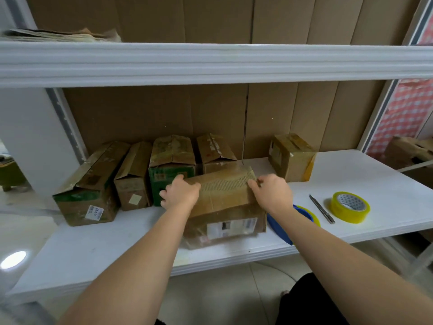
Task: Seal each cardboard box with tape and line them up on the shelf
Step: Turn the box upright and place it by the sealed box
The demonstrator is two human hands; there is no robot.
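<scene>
In front of the shelved row, we press both hands, left (180,192) and right (269,192), fingers curled, onto the cardboard box (225,207); its tape may wrinkle.

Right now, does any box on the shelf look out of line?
Yes. The small brown cardboard box stands alone at the right, turned at an angle, apart from the four-box row on the white shelf.
</scene>
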